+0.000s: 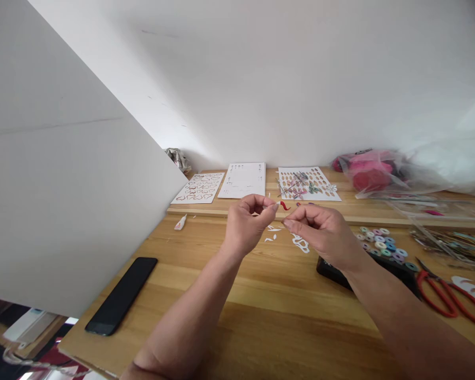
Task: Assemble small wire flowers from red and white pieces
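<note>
My left hand is closed in a pinch above the middle of the wooden table. Out of its fingertips sticks a small white piece with a curved red end, perhaps wrapped in red thread. Just to the right, my right hand is pinched too, its fingertips close below the red end. Whatever lies between those fingers is too small to make out. Beneath the hands lie white cut-out shapes and slim white paper slivers.
A black phone lies left, near a small glue bottle. Right are a black case, several thread spools and red-handled scissors. Behind stand cut-out sheets, a white sheet and plastic bags.
</note>
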The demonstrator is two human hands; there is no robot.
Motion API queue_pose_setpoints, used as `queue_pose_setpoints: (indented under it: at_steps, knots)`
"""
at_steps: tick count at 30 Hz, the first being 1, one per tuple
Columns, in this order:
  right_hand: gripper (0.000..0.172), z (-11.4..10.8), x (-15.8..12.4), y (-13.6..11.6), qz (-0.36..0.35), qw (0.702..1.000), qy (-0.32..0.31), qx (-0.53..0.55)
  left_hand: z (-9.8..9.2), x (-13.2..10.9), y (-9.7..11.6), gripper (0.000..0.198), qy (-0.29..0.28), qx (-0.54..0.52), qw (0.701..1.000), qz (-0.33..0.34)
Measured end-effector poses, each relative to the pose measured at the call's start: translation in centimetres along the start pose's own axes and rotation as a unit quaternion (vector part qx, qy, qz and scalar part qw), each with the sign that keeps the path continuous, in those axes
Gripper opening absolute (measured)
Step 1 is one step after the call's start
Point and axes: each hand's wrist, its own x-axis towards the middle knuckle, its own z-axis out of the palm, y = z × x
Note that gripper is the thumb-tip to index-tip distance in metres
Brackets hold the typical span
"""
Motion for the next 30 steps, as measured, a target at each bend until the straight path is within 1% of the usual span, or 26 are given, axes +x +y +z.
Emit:
queue_pose_setpoints:
  at_steps: [2,5,8,10,13,17,21,24,26,28,30]
  knots:
    - [0.024,0.0,-0.2,-0.3,-0.008,1.000,0.003,-0.013,0.0,0.0,0.0,0.022,0.003,0.021,1.000,0.002]
    - [0.019,-0.2,-0.6,-0.9,-0.046,0.998,0.021,-0.050,0.0,-0.1,0.4,0.024,-0.010,0.055,0.998,-0.019]
    - [0.014,-0.8,-0.9,-1.4,-0.081,0.991,0.060,-0.090,0.0,-0.2,0.9,0.022,-0.047,0.082,0.995,-0.029]
    - [0.013,-1.3,-0.9,-1.4,-0.087,0.988,0.076,-0.107,-0.1,-0.3,1.1,0.021,-0.079,0.086,0.993,-0.035]
    - [0.012,-2.0,-0.5,-1.2,-0.088,0.986,0.082,-0.115,-0.2,-0.5,1.3,0.020,-0.119,0.088,0.987,-0.053]
    - [0.015,-2.6,0.2,-0.6,-0.083,0.988,0.078,-0.107,-0.3,-0.5,1.4,0.022,-0.151,0.069,0.983,-0.079]
    - [0.018,-2.7,0.7,-0.1,-0.053,0.995,0.058,-0.058,-0.4,-0.4,1.3,0.024,-0.179,0.014,0.978,-0.110]
    - [0.020,-2.9,1.0,0.4,-0.029,0.999,0.034,0.012,-0.4,-0.4,1.4,0.024,-0.198,-0.005,0.971,-0.131]
    - [0.022,-3.0,1.2,0.7,0.002,0.998,0.010,0.067,-0.5,-0.5,1.5,0.024,-0.207,-0.013,0.968,-0.142]
    - [0.026,-2.9,1.4,1.0,0.036,0.992,-0.012,0.120,-0.5,-0.5,1.5,0.025,-0.206,-0.027,0.967,-0.150]
    - [0.030,-2.5,1.4,1.2,0.064,0.985,-0.027,0.155,-0.5,-0.4,1.5,0.027,-0.193,-0.044,0.969,-0.149]
